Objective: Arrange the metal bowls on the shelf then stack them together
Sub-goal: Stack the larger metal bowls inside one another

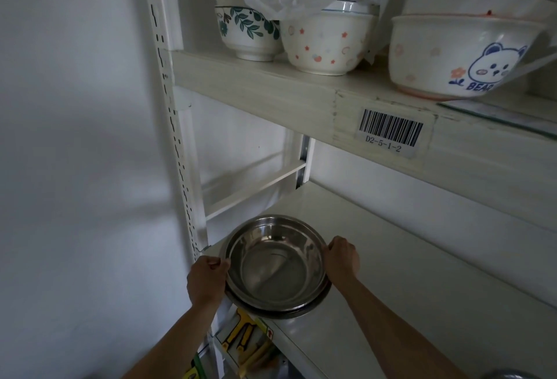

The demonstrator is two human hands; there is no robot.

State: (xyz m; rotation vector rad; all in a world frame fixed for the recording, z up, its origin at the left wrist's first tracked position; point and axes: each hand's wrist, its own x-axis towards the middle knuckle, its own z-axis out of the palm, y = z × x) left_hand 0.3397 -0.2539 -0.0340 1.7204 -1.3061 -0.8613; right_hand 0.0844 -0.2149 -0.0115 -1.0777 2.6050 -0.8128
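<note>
Shiny metal bowls (275, 270) sit nested one inside another at the left front corner of the white lower shelf (407, 288). Their stacked rims show at the near edge, slightly overhanging the shelf front. My left hand (207, 279) grips the stack's left rim with fingers curled over it. My right hand (342, 258) holds the right rim the same way. The inside of the top bowl is bare.
The upper shelf (271, 86) carries patterned ceramic bowls (328, 41), a bear-printed bowl (458, 59) and plastic wrap, with a barcode label (390, 131) on its front. A perforated white upright (177, 143) stands left. Packaged goods (244, 339) lie on the level below.
</note>
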